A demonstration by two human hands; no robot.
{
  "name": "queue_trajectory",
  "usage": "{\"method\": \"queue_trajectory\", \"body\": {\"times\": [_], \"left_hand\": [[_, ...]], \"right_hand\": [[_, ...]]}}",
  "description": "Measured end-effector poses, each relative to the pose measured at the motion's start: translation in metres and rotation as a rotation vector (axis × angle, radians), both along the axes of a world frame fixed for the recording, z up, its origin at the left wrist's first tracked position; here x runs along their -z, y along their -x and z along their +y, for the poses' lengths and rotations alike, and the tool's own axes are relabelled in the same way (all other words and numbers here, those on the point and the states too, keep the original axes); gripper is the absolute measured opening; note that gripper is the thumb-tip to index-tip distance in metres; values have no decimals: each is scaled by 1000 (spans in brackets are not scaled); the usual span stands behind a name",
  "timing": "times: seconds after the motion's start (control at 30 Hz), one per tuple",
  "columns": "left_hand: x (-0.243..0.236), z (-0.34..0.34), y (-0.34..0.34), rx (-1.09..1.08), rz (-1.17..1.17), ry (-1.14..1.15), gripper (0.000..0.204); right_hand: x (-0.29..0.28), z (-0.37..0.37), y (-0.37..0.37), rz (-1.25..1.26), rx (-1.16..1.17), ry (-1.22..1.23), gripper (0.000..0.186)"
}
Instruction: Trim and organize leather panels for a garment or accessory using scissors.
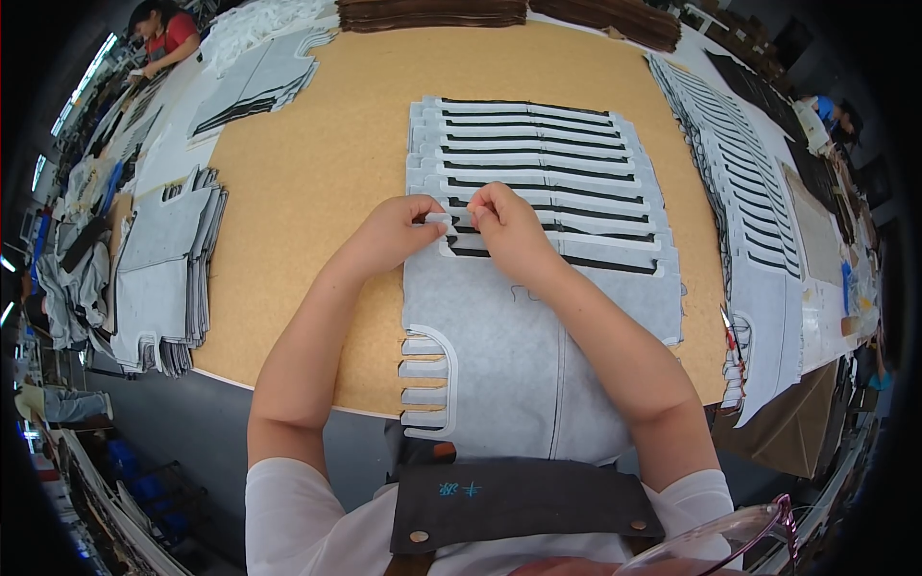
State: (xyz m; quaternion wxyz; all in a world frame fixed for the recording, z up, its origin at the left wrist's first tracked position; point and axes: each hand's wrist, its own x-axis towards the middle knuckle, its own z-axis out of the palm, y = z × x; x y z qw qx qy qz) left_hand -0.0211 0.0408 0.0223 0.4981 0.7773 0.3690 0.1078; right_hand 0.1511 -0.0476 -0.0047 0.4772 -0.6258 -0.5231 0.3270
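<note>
A stack of overlapping grey fabric panels (pixel 499 326) lies in front of me, fanned so that several black strips with white edging show in rows across its upper part. My left hand (pixel 389 235) is at the left ends of these rows, thumb and forefinger closed on the edge of a fabric panel. Just right of it, my right hand (pixel 514 230) hovers over the strips with thumb and forefinger pinched together. Whatever lies between those fingertips is too small to make out. The near end of the stack reaches toward my apron (pixel 528 509).
Grey panels are piled at the left (pixel 163 269), with another pile (pixel 259 82) farther back. To the right lies a long row of fanned panels (pixel 759 211), with red-handled scissors (pixel 730 331) by its edge. Brown bundles (pixel 432 13) line the tan board's far side. A co-worker (pixel 173 38) stands far left.
</note>
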Motion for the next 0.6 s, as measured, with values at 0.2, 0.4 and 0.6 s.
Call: {"method": "queue_trajectory", "body": {"times": [0.2,0.4,0.6], "left_hand": [[5,1,2,3,-5,-4,14],[6,2,2,6,-32,33,12],[2,1,-1,9,-9,17,13]], "right_hand": [[-3,-2,7,-64,-66,-14,8],[-8,-1,7,-180,-46,-34,4],[5,6,0,-124,-12,-125,6]]}}
